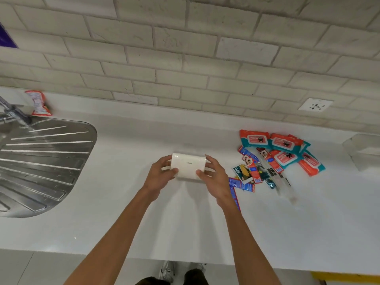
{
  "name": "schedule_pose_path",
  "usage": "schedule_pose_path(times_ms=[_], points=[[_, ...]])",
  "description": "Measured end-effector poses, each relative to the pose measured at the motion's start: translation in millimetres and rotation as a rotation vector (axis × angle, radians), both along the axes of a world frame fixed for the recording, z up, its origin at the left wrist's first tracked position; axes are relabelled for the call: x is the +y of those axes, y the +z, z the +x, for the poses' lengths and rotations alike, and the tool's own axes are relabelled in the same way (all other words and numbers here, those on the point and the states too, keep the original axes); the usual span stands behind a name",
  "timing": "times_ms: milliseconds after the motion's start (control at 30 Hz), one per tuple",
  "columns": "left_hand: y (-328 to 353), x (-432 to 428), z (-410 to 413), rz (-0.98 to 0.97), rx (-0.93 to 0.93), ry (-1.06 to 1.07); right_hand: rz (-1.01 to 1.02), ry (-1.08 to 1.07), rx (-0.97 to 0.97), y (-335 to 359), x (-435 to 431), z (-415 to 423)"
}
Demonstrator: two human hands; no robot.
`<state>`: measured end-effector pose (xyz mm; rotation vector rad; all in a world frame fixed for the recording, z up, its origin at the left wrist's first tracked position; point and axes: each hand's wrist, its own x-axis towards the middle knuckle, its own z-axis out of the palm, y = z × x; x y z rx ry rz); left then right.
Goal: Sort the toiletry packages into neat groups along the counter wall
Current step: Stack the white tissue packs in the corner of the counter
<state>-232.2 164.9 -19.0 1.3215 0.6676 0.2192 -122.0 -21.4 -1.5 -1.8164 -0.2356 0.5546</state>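
Head view: both hands pinch a white pack (188, 166) by its ends, left hand (159, 175) and right hand (213, 177), over the middle of the white counter (144, 212). A heap of wipe packs (281, 150) and sachets (249, 171) lies to the right, a steel draining board (41, 161) to the left.

Brightly and evenly lit from overhead, in cool white. Washes the white counter (185, 223) almost featureless toward 6 o'clock. Throws only faint, soft shadows just below the white pack (188, 165) at centre and beside the packets (283, 157) at 3 o'clock. Glints in streaks along the steel drainboard (41, 161) at 9 o'clock. Bends the brick wall (185, 58) lines strongly toward 12 o'clock. Slightly soft throughout, print illegible.
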Motion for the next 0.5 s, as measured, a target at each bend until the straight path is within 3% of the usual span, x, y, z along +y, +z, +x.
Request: schedule_pose_path(times_ms=[367, 500], points=[[40.4, -102.6, -13.2, -0.148, -0.034, -0.196, 0.076, -0.182, -0.196, 13.8, -95.5, -53.4], [44.4, -143.5, -7.3, -0.078, -0.028, -0.248, 0.108, -0.240, -0.190, 15.1, -137.5, -57.8]])
